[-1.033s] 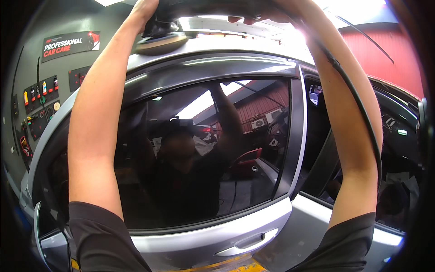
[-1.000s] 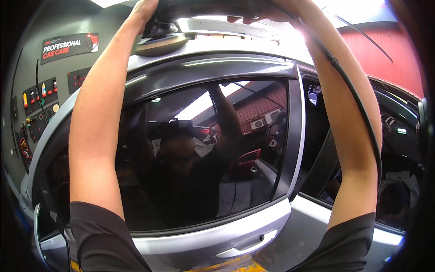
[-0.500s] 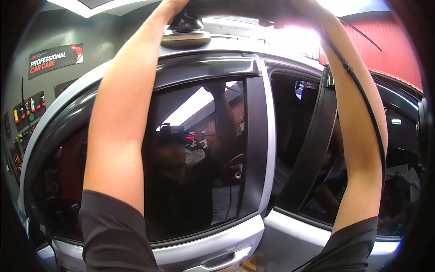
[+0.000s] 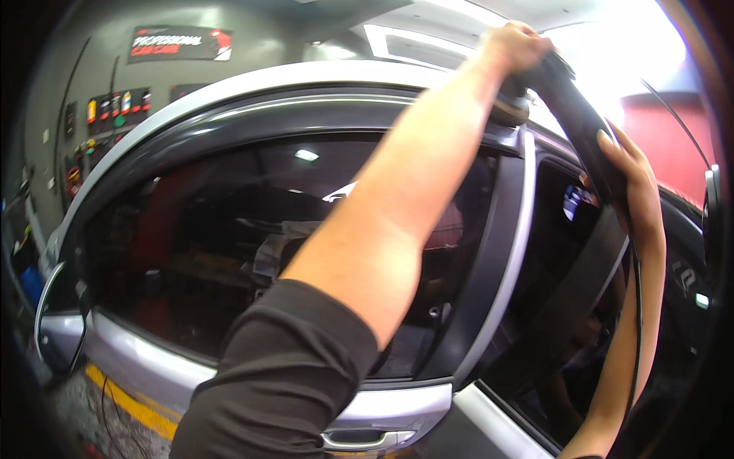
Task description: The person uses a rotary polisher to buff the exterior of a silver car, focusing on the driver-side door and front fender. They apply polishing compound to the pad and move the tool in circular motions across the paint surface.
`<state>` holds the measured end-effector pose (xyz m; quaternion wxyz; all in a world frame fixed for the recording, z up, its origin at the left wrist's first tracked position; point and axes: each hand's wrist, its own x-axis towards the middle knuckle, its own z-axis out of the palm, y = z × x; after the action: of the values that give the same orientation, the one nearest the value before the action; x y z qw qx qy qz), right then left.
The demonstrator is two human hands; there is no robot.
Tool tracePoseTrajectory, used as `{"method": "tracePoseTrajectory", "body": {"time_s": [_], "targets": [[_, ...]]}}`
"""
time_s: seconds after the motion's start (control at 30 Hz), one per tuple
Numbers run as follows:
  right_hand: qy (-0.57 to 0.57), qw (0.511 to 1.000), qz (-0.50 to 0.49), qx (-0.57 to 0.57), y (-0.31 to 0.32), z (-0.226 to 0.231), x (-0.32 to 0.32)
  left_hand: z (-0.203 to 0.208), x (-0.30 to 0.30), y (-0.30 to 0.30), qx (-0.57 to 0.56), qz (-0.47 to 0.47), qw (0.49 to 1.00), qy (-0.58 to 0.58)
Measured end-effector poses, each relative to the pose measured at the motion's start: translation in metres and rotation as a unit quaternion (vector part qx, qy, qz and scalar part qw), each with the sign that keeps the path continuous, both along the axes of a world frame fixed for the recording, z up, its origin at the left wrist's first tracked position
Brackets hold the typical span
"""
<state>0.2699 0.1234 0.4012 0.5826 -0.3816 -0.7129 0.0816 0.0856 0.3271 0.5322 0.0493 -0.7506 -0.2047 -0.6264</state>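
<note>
Both of my hands hold a black corded car polisher up at the roof edge of a silver car. My left hand is closed over the head end, at the upper left of the tool. Further down on the right, my right hand wraps round the body. The round polishing pad is tilted beside the roof edge above the door pillar; my left forearm partly covers it, and I cannot tell whether it touches the paint. A black power cord runs down along my right forearm.
Below the roof is a dark front window with a visor strip above it. The rear door stands slightly out of line with the front one. A side mirror juts out at left. Bottles hang on the far wall.
The polisher has swung from the top edge of the view to the upper right, and its body now slants down to the right. My left arm now reaches across the window. The view has shifted too.
</note>
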Motion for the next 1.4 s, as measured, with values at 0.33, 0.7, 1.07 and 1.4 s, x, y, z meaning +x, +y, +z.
{"method": "tracePoseTrajectory", "body": {"time_s": [0.33,0.7,1.07,1.4], "targets": [[-0.013,0.999,0.015,0.028,-0.027,-0.033,-0.078,-0.037,-0.100,-0.076,-0.012,-0.028,0.998,-0.060],[-0.107,0.980,0.097,0.139,-0.053,-0.056,-0.255,-0.084,-0.324,-0.137,0.113,0.051,0.989,-0.075],[-0.176,0.953,0.199,0.145,-0.074,-0.075,-0.386,-0.142,-0.529,-0.215,0.138,0.116,0.982,-0.051],[-0.176,0.953,0.228,0.094,-0.066,-0.071,-0.350,-0.140,-0.494,-0.212,0.091,0.074,0.991,-0.066]]}}
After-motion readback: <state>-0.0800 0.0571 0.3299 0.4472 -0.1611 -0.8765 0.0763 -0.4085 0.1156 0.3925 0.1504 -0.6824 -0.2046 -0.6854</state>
